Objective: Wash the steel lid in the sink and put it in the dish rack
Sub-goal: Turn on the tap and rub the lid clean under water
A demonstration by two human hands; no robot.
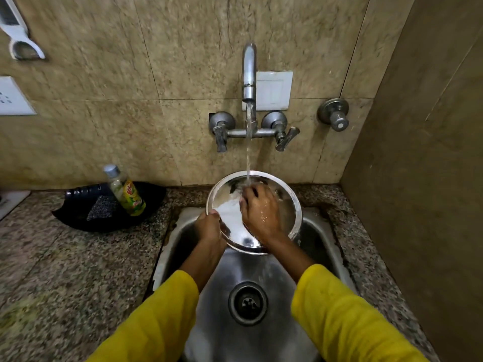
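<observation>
The round steel lid (pixel 288 202) is held tilted over the steel sink (pixel 230 267), its shiny face toward me and white foam on its left half. My left hand (pixel 209 227) grips the lid's left rim. Fingers spread, my right hand (pixel 260 211) lies flat on the lid's face. Water from the wall tap (pixel 248 71) falls onto the lid just above the fingers of my right hand. Both arms wear yellow sleeves. No dish rack is in view.
A black tray (pixel 78 218) on the granite counter left of the sink holds a dish-soap bottle (pixel 126 192) and a scrub pad (pixel 100 207). The tap's two handles (pixel 285 138) stick out of the tiled wall. A brown wall closes off the right side.
</observation>
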